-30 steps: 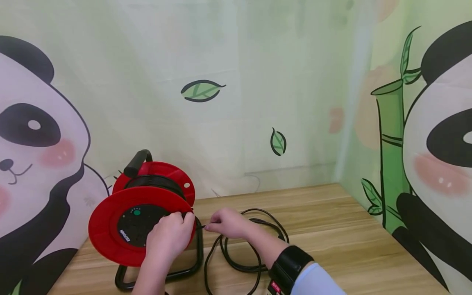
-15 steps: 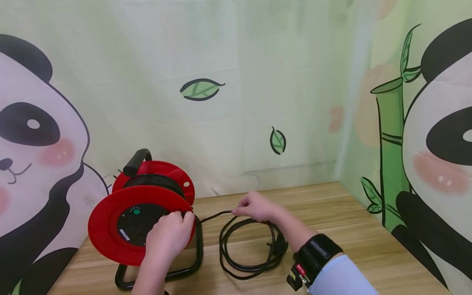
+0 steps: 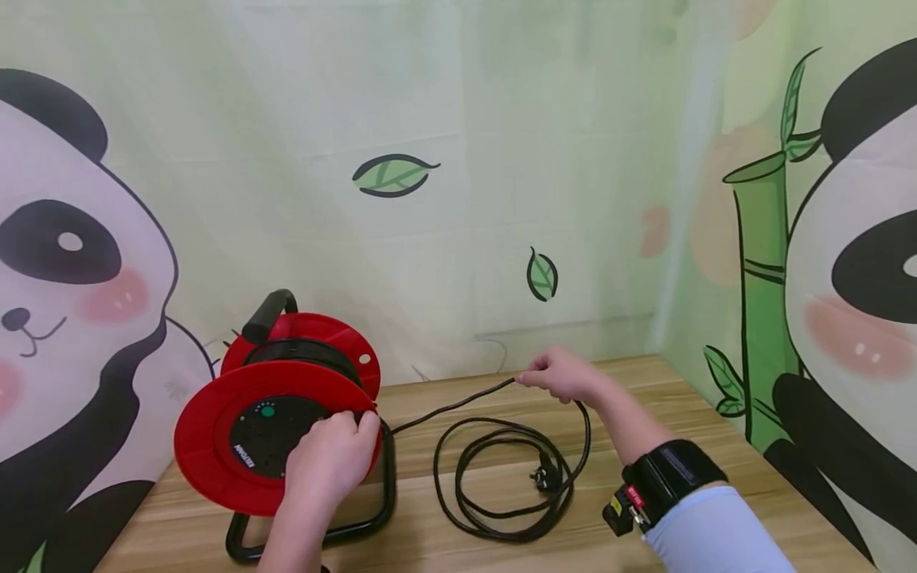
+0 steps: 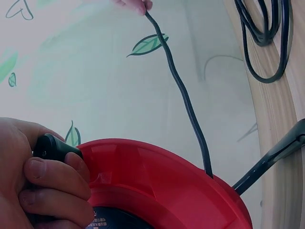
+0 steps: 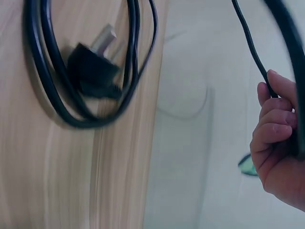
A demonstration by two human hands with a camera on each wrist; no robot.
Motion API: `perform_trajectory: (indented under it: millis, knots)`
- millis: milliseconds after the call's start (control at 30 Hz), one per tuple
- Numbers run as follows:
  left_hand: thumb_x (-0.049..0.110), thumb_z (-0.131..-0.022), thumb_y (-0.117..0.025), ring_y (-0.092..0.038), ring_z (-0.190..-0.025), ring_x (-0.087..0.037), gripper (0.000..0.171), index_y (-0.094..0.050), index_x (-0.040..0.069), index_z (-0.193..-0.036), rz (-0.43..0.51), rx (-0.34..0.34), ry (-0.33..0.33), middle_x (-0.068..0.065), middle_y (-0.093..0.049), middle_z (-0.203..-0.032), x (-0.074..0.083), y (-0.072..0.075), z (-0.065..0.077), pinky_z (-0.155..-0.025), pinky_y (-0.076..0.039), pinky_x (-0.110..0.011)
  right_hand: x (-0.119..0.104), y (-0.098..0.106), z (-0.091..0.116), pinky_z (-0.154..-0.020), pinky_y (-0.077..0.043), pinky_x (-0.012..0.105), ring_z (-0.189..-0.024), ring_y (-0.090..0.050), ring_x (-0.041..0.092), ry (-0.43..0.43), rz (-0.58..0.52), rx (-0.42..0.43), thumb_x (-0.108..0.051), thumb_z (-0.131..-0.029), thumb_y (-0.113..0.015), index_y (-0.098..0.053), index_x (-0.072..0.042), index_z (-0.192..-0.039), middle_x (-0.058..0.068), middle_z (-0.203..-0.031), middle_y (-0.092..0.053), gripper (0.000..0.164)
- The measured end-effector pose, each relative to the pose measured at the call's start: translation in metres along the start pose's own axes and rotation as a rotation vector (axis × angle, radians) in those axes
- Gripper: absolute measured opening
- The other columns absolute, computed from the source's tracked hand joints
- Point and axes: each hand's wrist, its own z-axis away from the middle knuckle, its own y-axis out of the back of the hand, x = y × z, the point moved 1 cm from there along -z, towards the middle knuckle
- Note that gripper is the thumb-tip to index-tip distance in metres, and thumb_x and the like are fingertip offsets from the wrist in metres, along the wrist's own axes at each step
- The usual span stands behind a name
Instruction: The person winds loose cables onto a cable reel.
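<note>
A red cable reel (image 3: 204, 446) with a black socket face stands on the left of the table. At its right side my left hand (image 3: 333, 458) curls round a black crank knob (image 4: 53, 147), seen in the left wrist view. My right hand (image 3: 562, 376) pinches the black cable (image 3: 454, 406), which stretches up from the reel to the fingertips. From that hand the cable drops to loose coils on the table, and a black plug (image 3: 547, 479) lies within them. In the right wrist view, the right hand's fingers (image 5: 274, 119) are curled round the cable.
The reel stands on a black tubular frame (image 3: 390, 469) and has a black carrying handle (image 3: 267, 316) on top. Beneath everything is a wooden table (image 3: 630, 398). A printed curtain (image 3: 458, 199) with pandas and bamboo hangs behind and at the sides.
My right hand has moved right and away from the reel, drawing a longer stretch of cable out. The coils have shifted and the plug is now visible. The left hand stays at the reel.
</note>
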Motion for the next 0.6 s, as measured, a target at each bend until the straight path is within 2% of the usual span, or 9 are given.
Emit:
perform_trajectory:
  millis: [133, 367, 600]
  knots:
    - [0.040, -0.104, -0.035, -0.054, -0.066, -0.026, 0.048, -0.061, 0.011, -0.076, 0.001, -0.002, 0.003, -0.006, -0.056, -0.069, 0.001, 0.000, 0.000, -0.059, -0.042, -0.040, 0.008, 0.016, 0.003, -0.049, -0.029, 0.027, -0.048, -0.030, 0.010, -0.014, 0.104, 0.073, -0.034, -0.099, -0.067, -0.053, -0.013, -0.069, -0.006, -0.057, -0.034, 0.039]
    - [0.041, -0.104, -0.034, -0.054, -0.066, -0.025, 0.049, -0.061, 0.011, -0.075, 0.009, -0.005, 0.005, -0.006, -0.056, -0.068, 0.002, -0.001, 0.001, -0.059, -0.041, -0.040, 0.020, 0.035, 0.005, -0.053, -0.027, 0.029, -0.052, -0.029, 0.012, 0.036, 0.220, 0.157, -0.039, -0.097, -0.068, -0.043, -0.016, -0.062, -0.006, -0.056, -0.033, 0.049]
    - [0.041, -0.104, -0.035, -0.054, -0.067, -0.026, 0.049, -0.063, 0.011, -0.077, 0.010, -0.003, 0.009, -0.006, -0.056, -0.069, 0.001, 0.000, 0.000, -0.060, -0.042, -0.040, 0.038, 0.050, 0.007, -0.051, -0.028, 0.029, -0.050, -0.028, 0.011, -0.041, 0.278, 0.247, -0.047, -0.094, -0.070, -0.038, -0.017, -0.057, -0.006, -0.053, -0.031, 0.058]
